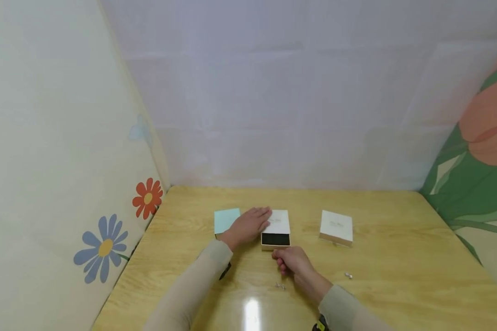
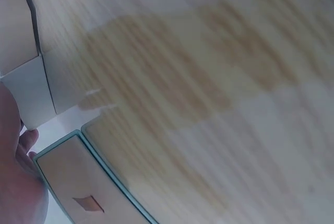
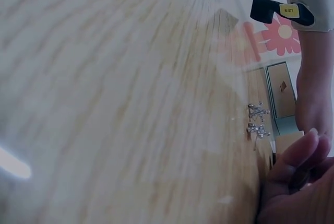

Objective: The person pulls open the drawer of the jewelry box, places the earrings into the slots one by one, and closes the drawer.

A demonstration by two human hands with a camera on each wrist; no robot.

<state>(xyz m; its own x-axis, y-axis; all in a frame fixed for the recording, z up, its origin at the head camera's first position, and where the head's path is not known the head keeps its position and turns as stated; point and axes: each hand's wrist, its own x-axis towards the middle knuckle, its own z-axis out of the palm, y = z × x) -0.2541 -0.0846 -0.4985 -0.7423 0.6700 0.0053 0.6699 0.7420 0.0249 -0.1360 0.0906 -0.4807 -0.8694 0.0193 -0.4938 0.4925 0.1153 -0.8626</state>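
A white drawer-style gift box (image 1: 279, 219) stands near the middle of the table, its drawer (image 1: 275, 239) partly out and showing a black lining. My left hand (image 1: 248, 225) rests on the left part of the box top, fingers extended. At the drawer front, my right hand (image 1: 294, 261) has curled fingers and pinches the drawer's front edge; the exact grip point is hidden. Small silver jewellery pieces, like earrings (image 3: 258, 119), lie on the table just in front of the right hand.
A teal box (image 1: 225, 219) with a small pull tab (image 2: 88, 203) sits left, partly behind my left hand. Another white box (image 1: 336, 226) stands to the right, closed. One more small silver piece (image 1: 348, 275) lies in front of it. Fabric walls border the table (image 1: 397, 276).
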